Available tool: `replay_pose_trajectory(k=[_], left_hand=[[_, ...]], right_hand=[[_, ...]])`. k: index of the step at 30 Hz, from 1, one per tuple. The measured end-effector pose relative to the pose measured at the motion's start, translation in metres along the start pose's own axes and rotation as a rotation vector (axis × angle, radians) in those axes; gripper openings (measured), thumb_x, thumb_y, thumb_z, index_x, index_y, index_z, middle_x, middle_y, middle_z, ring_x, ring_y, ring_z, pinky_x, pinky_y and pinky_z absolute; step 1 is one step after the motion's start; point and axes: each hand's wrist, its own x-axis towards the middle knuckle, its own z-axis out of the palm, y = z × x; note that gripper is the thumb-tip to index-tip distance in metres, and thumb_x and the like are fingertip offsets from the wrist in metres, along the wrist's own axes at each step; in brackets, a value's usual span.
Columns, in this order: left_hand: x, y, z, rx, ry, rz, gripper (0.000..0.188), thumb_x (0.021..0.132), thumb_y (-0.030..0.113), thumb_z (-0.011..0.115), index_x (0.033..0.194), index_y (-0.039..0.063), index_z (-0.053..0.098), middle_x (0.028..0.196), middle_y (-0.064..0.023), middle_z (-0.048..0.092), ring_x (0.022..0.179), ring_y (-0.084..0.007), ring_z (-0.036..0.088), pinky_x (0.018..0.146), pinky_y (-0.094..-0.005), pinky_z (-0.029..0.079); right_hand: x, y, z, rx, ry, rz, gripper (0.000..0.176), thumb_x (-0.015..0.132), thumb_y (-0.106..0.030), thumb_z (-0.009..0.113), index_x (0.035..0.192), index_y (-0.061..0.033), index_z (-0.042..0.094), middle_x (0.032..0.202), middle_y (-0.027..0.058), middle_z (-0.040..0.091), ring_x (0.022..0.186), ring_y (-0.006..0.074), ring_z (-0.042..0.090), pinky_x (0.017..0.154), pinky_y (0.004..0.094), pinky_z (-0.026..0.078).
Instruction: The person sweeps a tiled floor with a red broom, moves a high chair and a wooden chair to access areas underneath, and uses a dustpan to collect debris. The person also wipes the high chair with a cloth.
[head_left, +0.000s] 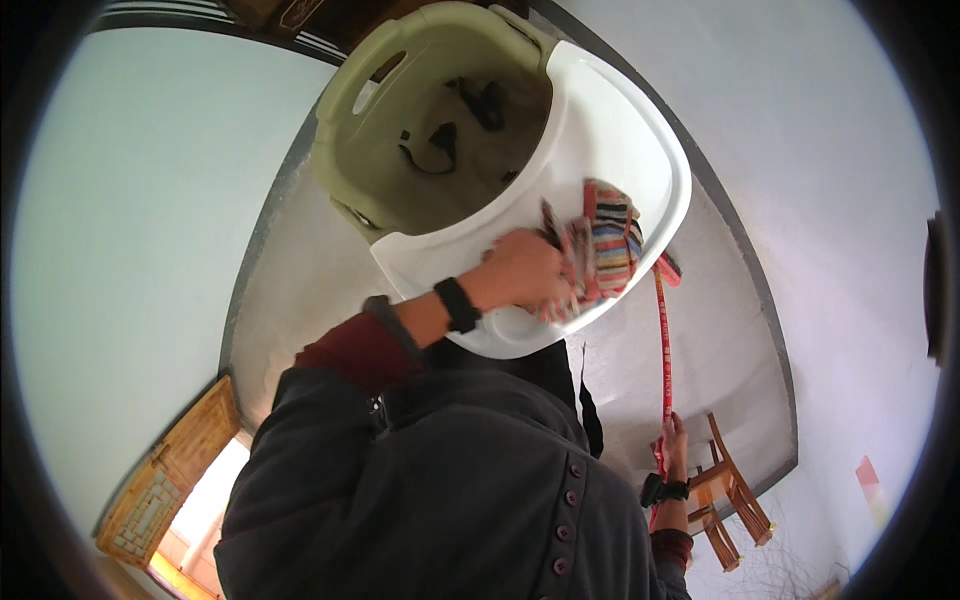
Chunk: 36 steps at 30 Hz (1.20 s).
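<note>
My left hand (529, 274), blurred, is closed on part of a striped, multicoloured cloth (613, 244). The cloth lies bunched on the white plastic tray (495, 221) of what looks like a child's high chair. Behind the tray is its olive-green plastic seat (386, 176), with dark straps (442, 142) lying inside. A thin dark thing beside my fingers is too blurred to name. At the lower right, my right hand (673, 442) grips the red printed handle (667, 360) of a long tool. Its red head with dark bristles, seemingly a broom's (670, 270), shows just beyond the tray's right edge.
A wooden chair (716, 487) stands at the lower right, near my right hand. An open wooden door (169, 480) is at the lower left. Pale walls with a dark skirting band border the grey floor (300, 277). Dark wooden furniture (289, 19) shows at the top.
</note>
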Motion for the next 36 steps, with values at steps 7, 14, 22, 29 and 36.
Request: replay_pose_trajectory(k=[7,14,22,29,36], left_hand=[[-0.121,-0.054,-0.025,0.264,0.288,-0.423,0.026,0.067,0.018,0.06,0.083,-0.002,0.055,0.076,-0.0183,0.057,0.076,-0.0388,0.055,0.071,-0.0489,0.044],[-0.138,-0.049,-0.037,0.164,0.533,-0.124,0.031,0.065,0.009,0.068,0.091,0.007,0.052,0.092,-0.0128,0.051,0.086,-0.0357,0.049,0.075,-0.0452,0.038],[-0.102,0.018,0.057,-0.067,0.17,0.252,0.038,0.075,0.014,0.066,0.109,0.0,0.055,0.112,-0.0125,0.055,0.11,-0.0298,0.048,0.095,-0.0418,0.037],[-0.077,0.025,0.072,-0.055,0.318,0.251,0.033,0.08,0.02,0.065,0.105,0.0,0.06,0.105,-0.008,0.058,0.105,-0.0234,0.049,0.091,-0.0359,0.04],[-0.047,0.026,0.067,0.064,0.236,0.263,0.021,0.081,0.025,0.064,0.084,0.004,0.062,0.087,-0.0048,0.058,0.09,-0.0224,0.052,0.082,-0.0381,0.039]], right_hand=[[-0.007,0.009,-0.009,0.189,-0.093,0.012,0.034,0.096,-0.031,0.05,0.122,-0.0087,0.051,0.059,-0.0016,0.046,0.042,0.0089,0.045,0.033,0.0237,0.034],[0.03,-0.067,-0.115,-1.176,0.156,-0.342,0.024,0.091,-0.02,0.048,0.11,-0.0086,0.058,0.091,0.0168,0.065,0.078,0.034,0.064,0.064,0.044,0.052],[0.091,-0.314,-0.152,-1.746,0.322,-0.661,0.02,0.081,-0.015,0.051,0.086,-0.0142,0.07,0.089,0.0095,0.068,0.086,0.0304,0.065,0.074,0.0428,0.053],[0.097,-0.418,-0.108,-1.904,0.662,-0.577,0.026,0.081,-0.019,0.063,0.106,-0.0123,0.065,0.116,0.0103,0.059,0.115,0.0276,0.051,0.097,0.0476,0.039],[0.088,-0.417,-0.084,-1.596,0.851,-1.132,0.043,0.083,-0.016,0.063,0.124,-0.0121,0.053,0.123,0.0117,0.051,0.128,0.0292,0.038,0.106,0.0519,0.029]])
